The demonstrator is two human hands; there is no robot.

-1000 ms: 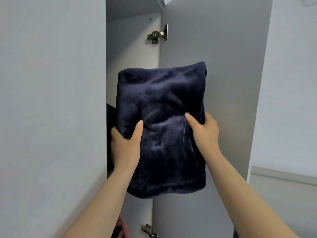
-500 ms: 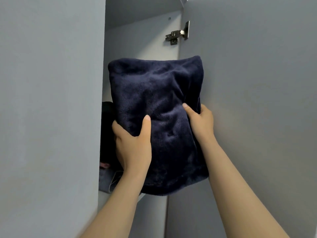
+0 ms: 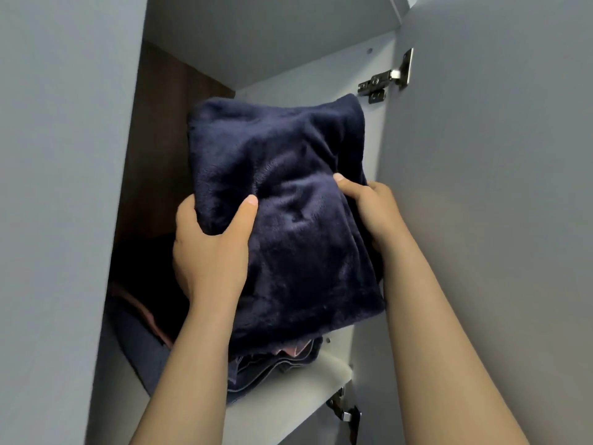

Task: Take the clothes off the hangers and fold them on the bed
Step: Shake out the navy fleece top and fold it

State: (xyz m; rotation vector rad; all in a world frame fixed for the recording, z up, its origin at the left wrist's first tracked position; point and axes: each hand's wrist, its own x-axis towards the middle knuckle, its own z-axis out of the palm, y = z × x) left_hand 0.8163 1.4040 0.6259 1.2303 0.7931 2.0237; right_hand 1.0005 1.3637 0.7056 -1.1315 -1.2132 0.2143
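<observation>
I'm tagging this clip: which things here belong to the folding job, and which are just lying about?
Job: folded navy fleece garment; left hand and right hand, both gripping it; stack of folded clothes beneath it.
Lying about: white wardrobe shelf; grey wardrobe door; metal door hinge.

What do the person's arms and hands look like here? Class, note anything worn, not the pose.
Both arms are bare as far as the frame shows: no sleeve reaches the left forearm or right forearm. The left hand and right hand wear no gloves, and no ring, watch or bracelet shows. The visible thumbnails look short and unpainted.
</observation>
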